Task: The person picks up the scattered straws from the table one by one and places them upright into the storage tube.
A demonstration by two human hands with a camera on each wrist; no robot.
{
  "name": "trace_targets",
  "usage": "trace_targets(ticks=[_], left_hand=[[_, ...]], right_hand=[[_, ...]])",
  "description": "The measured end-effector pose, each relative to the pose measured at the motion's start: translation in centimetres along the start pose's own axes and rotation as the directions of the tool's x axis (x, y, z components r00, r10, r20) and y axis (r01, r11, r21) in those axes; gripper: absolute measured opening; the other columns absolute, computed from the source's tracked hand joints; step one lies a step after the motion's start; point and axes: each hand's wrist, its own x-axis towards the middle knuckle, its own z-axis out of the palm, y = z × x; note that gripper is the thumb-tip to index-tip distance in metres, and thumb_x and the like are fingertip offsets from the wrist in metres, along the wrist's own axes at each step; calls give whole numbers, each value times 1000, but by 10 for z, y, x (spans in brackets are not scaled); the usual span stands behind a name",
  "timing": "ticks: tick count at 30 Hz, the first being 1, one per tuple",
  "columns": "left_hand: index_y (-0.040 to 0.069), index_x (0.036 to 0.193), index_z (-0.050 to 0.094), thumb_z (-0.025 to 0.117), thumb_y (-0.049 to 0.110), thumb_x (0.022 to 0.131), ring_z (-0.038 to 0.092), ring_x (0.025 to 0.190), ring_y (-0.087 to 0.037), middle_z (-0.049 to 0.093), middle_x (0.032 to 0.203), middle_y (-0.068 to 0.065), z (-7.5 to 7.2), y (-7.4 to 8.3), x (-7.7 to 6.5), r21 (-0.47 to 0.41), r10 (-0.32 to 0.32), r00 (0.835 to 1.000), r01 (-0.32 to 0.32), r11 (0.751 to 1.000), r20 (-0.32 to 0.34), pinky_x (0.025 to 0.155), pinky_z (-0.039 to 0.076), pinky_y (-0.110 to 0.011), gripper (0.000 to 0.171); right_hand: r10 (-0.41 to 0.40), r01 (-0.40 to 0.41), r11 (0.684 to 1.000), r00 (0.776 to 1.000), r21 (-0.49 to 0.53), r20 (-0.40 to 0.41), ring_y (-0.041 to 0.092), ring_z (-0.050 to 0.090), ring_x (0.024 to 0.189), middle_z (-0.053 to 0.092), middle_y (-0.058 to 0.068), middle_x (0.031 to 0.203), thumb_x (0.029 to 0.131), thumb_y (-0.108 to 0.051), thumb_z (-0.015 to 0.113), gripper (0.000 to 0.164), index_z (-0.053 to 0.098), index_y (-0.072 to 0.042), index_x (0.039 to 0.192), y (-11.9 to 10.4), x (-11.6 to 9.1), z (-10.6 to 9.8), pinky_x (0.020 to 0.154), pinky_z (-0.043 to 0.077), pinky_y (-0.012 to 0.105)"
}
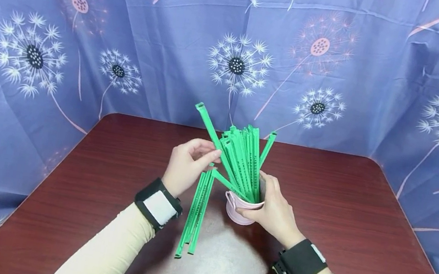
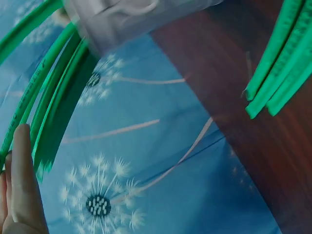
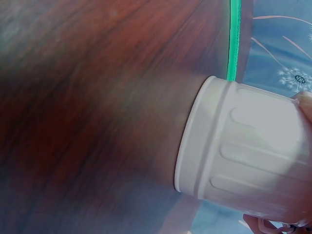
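Observation:
A small pale pink pail [image 1: 240, 212] stands on the table, packed with long, thin green wrapped sticks [image 1: 246, 162] bearing dark print. My right hand [image 1: 277, 209] grips the pail's right side, thumb in front and fingers behind. In the right wrist view the ribbed pail [image 3: 253, 151] fills much of the right side. At the bundle's left, my left hand [image 1: 189, 165] pinches one green stick [image 1: 207, 121] that slants up and left from the pail. In the left wrist view, its fingers [image 2: 23, 165] lie along the green sticks.
Several more green sticks [image 1: 199, 209] lie side by side on the table, left of the pail and under the left hand. The dark red wooden table [image 1: 359, 224] ends at a blue dandelion-print curtain [image 1: 180, 55] behind and at both sides.

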Motion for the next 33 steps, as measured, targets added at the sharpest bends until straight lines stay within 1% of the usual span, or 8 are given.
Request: trace_targets(ticks=[4,10,12,17,20,23,27,33], left_hand=[[0,101,71,74,14,89,73,73,-22,76,88,-14,11,-7,-5,183,28,998,-38,982,55,59,61,-25,18],[3,94,73,76,16,87,68,58,-12,75,86,-10,22,-14,-11,291,-13,992,-24,956,125,52,60,-26,15],[5,92,73,77,17,87,68,54,-14,74,86,-9,25,-17,-13,330,-19,990,-28,944,140,50,58,-23,14],[8,90,74,77,19,87,67,59,-16,75,84,-5,32,-24,-17,427,-22,984,-57,902,178,55,53,-18,13],[9,89,75,77,20,86,63,65,-15,74,80,-2,35,-28,-19,460,-18,984,-67,885,177,62,52,-21,12],[9,89,75,77,21,86,62,67,-14,75,80,-1,37,-30,-19,471,-16,986,-65,880,167,66,52,-24,12],[11,90,75,78,22,86,58,63,-10,75,82,-1,36,-31,-19,486,-19,986,-66,871,167,62,50,-22,12],[12,95,76,77,23,86,59,56,-3,75,84,-1,27,-33,-20,476,-72,978,-31,879,196,52,48,-17,14]], right_hand=[[-1,1,1000,1000,9,1,32,66,107,44,9,143,66,-43,90,108,30,-14,151,0,-1,1,67,57,52],[1,-1,1000,1000,9,4,31,66,108,44,8,143,66,-43,90,107,30,-16,151,1,-1,1,68,57,51],[3,-3,1000,1000,9,2,31,66,107,44,8,143,66,-43,90,107,30,-17,151,1,0,1,67,57,51],[-3,3,1000,1000,11,4,30,66,107,44,9,143,66,-42,90,107,29,-15,151,1,-1,0,65,57,49],[-4,4,1000,1000,14,10,29,66,107,43,6,143,67,-43,89,108,29,-16,152,0,-1,-1,65,57,48],[-1,1,1000,1000,18,14,29,65,108,43,6,143,67,-44,89,107,29,-16,152,0,-1,-1,66,57,48],[-1,0,1000,1000,18,12,29,65,108,44,6,143,67,-43,89,108,29,-16,152,0,-1,-1,67,57,50],[1,-1,1000,1000,18,4,31,66,107,44,5,143,66,-43,90,108,29,-16,151,0,0,-1,69,57,53]])
